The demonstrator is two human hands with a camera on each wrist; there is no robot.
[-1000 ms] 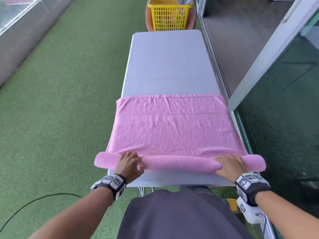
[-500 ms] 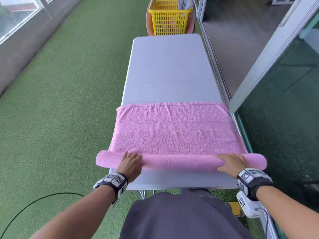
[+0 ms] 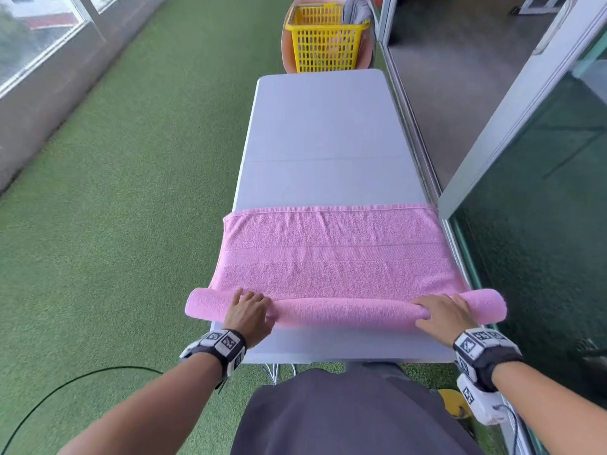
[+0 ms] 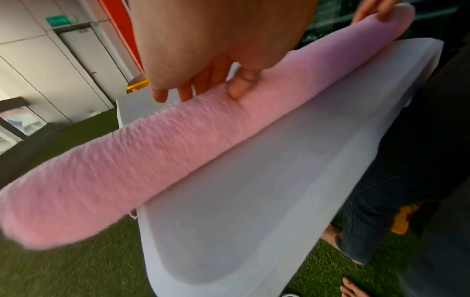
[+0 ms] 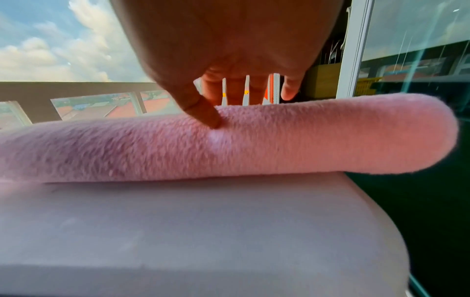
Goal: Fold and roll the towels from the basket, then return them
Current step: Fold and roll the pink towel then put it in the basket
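Observation:
A pink towel (image 3: 331,254) lies across the near half of the grey table (image 3: 325,133). Its near end is wound into a long roll (image 3: 345,311) whose ends overhang both table sides. My left hand (image 3: 248,310) rests on top of the roll near its left end, fingers laid over it and thumb pressing the front (image 4: 239,88). On the roll near its right end lies my right hand (image 3: 441,311), fingers straight over the top, thumb touching the front (image 5: 208,118). The yellow basket (image 3: 323,41) stands beyond the table's far end.
Green artificial turf (image 3: 131,192) covers the floor to the left. A glass sliding door and its metal frame (image 3: 512,126) run close along the table's right side. A black cable (image 3: 65,389) lies on the turf at lower left. Grey cloth (image 3: 356,11) hangs behind the basket.
Both hands have pushed the roll away from me along the table. The roll has grown thicker, the flat part of the towel is shorter, and more bare table shows at the near edge.

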